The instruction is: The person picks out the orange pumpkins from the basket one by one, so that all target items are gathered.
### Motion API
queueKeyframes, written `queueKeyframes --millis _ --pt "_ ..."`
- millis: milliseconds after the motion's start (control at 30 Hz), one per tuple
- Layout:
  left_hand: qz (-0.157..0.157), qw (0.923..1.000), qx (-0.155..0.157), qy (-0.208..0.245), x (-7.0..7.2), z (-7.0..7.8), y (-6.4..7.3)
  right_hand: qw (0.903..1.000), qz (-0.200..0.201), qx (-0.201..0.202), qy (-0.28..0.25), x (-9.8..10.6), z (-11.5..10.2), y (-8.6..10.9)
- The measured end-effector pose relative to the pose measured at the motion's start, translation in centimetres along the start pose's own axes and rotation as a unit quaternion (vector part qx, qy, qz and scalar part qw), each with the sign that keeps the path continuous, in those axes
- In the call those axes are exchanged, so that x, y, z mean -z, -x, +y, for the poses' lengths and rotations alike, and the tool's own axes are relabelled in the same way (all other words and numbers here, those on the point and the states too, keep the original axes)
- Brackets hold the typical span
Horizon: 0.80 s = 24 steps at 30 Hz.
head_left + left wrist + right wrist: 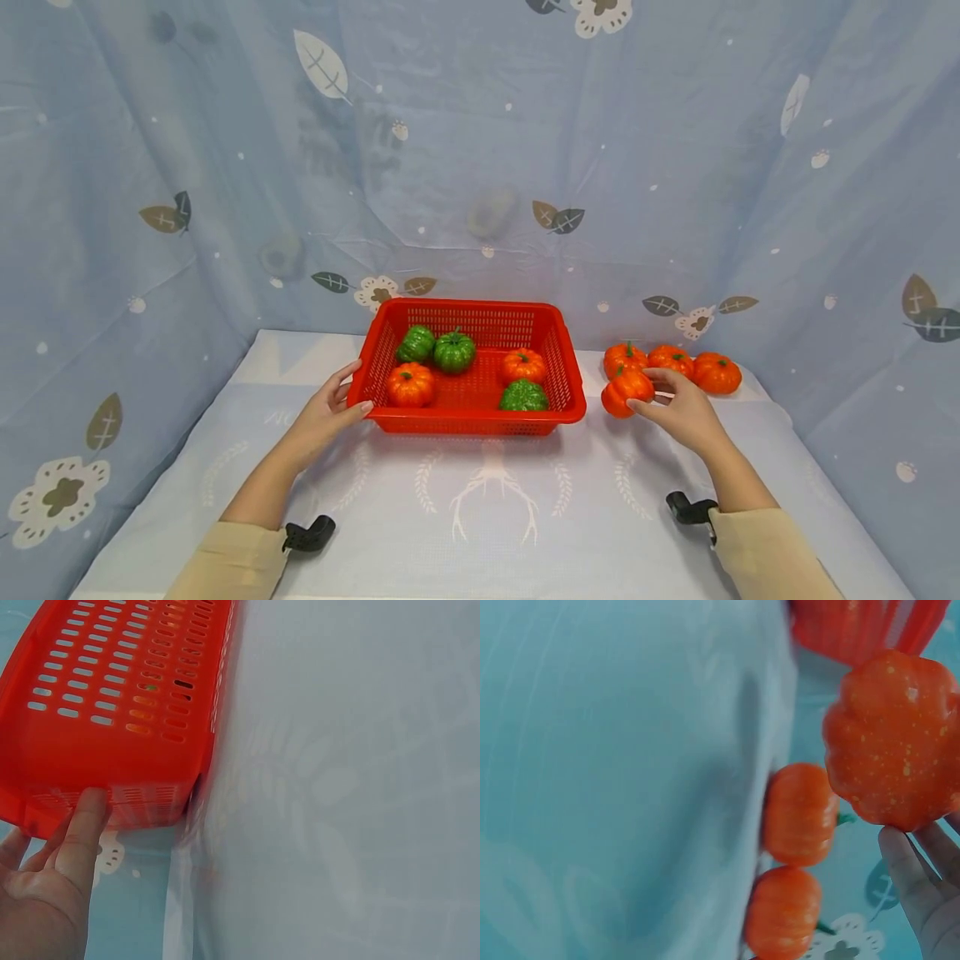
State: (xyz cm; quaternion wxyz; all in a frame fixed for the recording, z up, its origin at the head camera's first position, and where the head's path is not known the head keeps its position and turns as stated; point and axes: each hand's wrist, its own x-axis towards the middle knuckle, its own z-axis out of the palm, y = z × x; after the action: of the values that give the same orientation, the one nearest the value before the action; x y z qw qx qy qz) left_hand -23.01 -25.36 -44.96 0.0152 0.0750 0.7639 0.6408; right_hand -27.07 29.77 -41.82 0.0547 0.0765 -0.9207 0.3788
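Note:
A red plastic basket (480,423) holds small pumpkins. Inside, green pumpkins (454,352) and orange pumpkins (410,385) lie apart or side by side. My left hand (327,419) touches the basket's left end near the front corner; in the left wrist view its fingers (79,840) lie fairly straight against the outer wall. Right of the basket, my right hand (684,414) pinches an orange pumpkin (627,392) between thumb and fingers. In the right wrist view, that pumpkin (896,742) shows its speckled underside, with fingertips at its edge.
Behind the right hand, orange pumpkins (717,373) stand in a row at the table's back right. A pale patterned cloth (495,517) covers the table. Blue curtains (480,150) hang at the back and both sides. Black wrist devices (309,534) sit below both hands.

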Motion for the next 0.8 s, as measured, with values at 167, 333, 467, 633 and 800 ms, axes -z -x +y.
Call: queueKeyframes --millis 167,333,467,633,800 --pt "-0.001 1.0 -0.003 0.001 0.0 -0.1 -0.1 0.9999 -0.008 0.002 0.013 -0.1 1.5 -1.0" --pt "-0.001 1.0 -0.003 0.0 0.1 -0.2 -0.1 0.9997 -0.019 0.007 0.011 -0.4 2.2 -1.5" --pt "-0.002 1.0 -0.003 0.003 0.1 -0.2 -0.1 0.9994 -0.03 0.002 0.015 -0.4 2.6 -1.6" --pt "-0.003 1.0 -0.005 0.003 0.1 -0.3 -0.1 0.9988 -0.041 -0.012 0.025 0.0 3.1 -1.5" --pt "0.0 1.0 -0.002 -0.003 0.0 -0.2 -0.1 0.9984 -0.054 -0.015 0.01 0.3 3.3 -1.4"
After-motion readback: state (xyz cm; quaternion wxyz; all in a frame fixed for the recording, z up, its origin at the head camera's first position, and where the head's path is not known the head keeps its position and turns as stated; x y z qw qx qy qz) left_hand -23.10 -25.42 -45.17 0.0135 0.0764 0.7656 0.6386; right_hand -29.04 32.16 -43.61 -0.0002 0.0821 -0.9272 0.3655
